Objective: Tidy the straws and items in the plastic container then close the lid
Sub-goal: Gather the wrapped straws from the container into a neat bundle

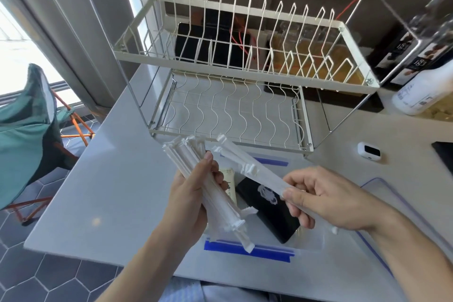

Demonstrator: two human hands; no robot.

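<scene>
My left hand [190, 200] grips a bundle of white paper-wrapped straws [188, 154], held tilted above the clear plastic container [247, 251] with blue clips. My right hand [326, 200] pinches the near end of a couple more wrapped straws [235, 154] that point up and left toward the bundle. Inside the container lie a black packet [269, 211] with a white print and a cream sachet [229, 184]. The clear lid [382, 193] with a blue edge lies to the container's right.
A two-tier white wire dish rack [235, 61] stands just behind the container on the white counter [110, 184]. A small white device [369, 151] and a white bottle [421, 91] are at the right. A green folding chair [27, 127] is off the counter's left edge.
</scene>
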